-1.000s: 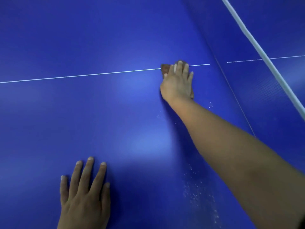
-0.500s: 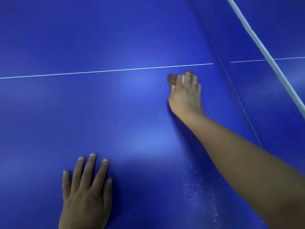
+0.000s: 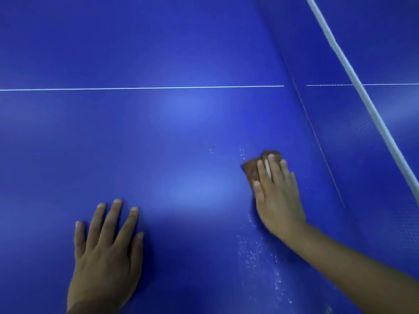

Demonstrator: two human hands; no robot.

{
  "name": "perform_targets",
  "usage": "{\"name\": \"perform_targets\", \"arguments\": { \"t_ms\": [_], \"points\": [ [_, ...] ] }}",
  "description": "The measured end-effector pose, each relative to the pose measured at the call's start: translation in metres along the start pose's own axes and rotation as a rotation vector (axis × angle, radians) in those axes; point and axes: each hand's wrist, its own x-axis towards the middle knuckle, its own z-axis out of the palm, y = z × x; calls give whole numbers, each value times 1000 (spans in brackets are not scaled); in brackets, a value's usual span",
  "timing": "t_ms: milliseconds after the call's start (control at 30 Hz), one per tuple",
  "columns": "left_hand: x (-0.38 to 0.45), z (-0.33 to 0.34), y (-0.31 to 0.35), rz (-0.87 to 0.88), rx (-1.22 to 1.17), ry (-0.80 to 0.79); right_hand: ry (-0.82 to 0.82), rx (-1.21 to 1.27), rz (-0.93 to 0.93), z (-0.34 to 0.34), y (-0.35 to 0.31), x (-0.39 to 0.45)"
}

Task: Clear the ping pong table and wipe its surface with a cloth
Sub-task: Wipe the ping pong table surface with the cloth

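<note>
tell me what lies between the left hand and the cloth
In the head view, only bare blue table top separates the left hand from the cloth.

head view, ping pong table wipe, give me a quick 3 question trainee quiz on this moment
1. Multiple choice: the right hand presses on a) a white ball, b) a brown folded cloth, c) a red paddle.
2. True or false: the left hand lies flat with fingers spread on the glossy blue ping pong table.
3. Fill in: the scattered white specks lie on the side of the cloth that is ____ the person.

Key: 1 b. 2 true. 3 nearer (a few also lie just beyond it).
</note>
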Motion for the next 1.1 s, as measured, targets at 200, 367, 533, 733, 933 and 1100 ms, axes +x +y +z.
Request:
{"name": "perform_targets", "arguments": {
  "t_ms": [200,367,533,733,933,1100],
  "points": [
    [-1,0,0,-4,21,-54,73,-72,-25,-23,56,168],
    [-4,2,-3,-16,23,-80,93,-93,-511,-19,26,133],
    [-3,2,-2,-25,13,-86,-83,-129,-1004,-10,21,19],
    [-3,2,-2,-20,8,-72,27,-79,-289,-21,-13,182],
    [-4,3,-5,-11,-1,-53,-79,-59,-1030,-22,-87,93],
    [-4,3,-4,-13,-14,-52,-366,-86,-1322,-33,-52,42]
  ]
}}
